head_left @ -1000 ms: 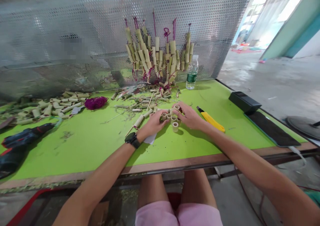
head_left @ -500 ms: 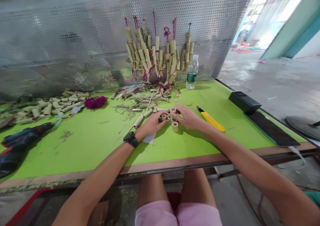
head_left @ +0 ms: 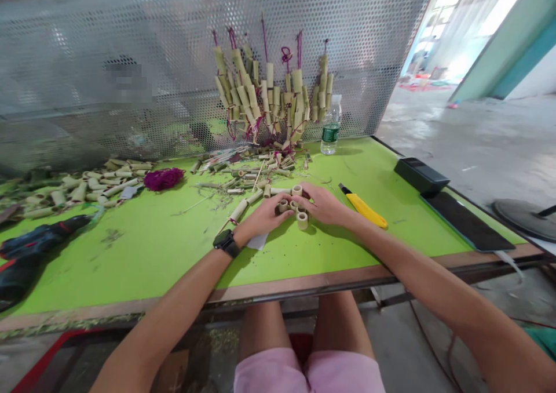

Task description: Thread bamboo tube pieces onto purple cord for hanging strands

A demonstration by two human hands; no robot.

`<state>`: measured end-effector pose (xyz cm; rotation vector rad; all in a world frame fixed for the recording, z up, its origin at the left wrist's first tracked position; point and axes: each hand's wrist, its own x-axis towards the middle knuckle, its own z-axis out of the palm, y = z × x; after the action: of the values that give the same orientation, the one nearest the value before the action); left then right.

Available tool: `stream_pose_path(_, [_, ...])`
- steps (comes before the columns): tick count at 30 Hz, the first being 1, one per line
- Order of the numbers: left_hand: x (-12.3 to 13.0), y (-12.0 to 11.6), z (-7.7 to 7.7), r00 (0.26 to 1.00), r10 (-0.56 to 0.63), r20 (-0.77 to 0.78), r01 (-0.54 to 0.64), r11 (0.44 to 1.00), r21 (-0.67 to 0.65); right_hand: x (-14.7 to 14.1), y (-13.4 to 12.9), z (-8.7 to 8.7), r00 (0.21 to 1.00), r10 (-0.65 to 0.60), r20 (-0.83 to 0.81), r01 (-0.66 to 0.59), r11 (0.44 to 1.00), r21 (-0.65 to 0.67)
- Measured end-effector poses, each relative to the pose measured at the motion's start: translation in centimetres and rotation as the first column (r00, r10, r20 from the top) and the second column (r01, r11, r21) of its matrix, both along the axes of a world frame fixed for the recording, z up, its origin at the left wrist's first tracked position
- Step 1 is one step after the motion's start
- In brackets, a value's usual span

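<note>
Several short, hollow bamboo pieces stand upright in a tight cluster between my hands, their round openings facing up. My left hand (head_left: 266,214), with a dark watch at the wrist, has its thumb and fingers closed around the leftmost bamboo piece (head_left: 284,205). From the other side my right hand (head_left: 322,203) presses its fingers on the cluster's pieces, by the rear bamboo piece (head_left: 297,190). The front bamboo piece (head_left: 302,222) stands free of my fingers. A jointed string of bamboo tubes (head_left: 238,211) lies just left of my left hand. Some fingertips are hidden among the pieces.
A yellow utility knife (head_left: 367,210) lies right of my right hand, near a phone (head_left: 467,221) and black box (head_left: 421,175). Behind are bamboo offcuts, a bottle (head_left: 330,131) and strung bamboo hanging on the mesh (head_left: 169,62). Purple cord (head_left: 164,179) and a drill (head_left: 43,245) lie left.
The view has shifted slightly. My hands keep around the bamboo cluster, and the small pieces between the fingers have moved a little against each other.
</note>
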<state>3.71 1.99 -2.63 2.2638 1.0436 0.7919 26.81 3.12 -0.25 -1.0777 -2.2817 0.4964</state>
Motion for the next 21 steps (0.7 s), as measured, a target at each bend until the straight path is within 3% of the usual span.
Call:
stream_pose_path(5, [0.1, -0.1, 0.1, 1.000, -0.016, -0.004, 0.017, 0.999, 0.045, 0.0, -0.3, 0.1, 1.000, 0.010, 0.003, -0.011, 1.000, 0.028])
stream_pose_path(14, [0.0, -0.8, 1.0, 0.999, -0.035, -0.019, 0.034, 0.999, -0.011, 0.2, -0.5, 0.1, 0.999, 0.030, 0.030, -0.031, 0.999, 0.035])
stream_pose_path(21, [-0.1, -1.1, 1.4, 0.999, -0.049, -0.006, 0.050, 0.997, 0.055, 0.3, -0.8, 0.4, 1.000, 0.016, 0.011, -0.016, 1.000, 0.023])
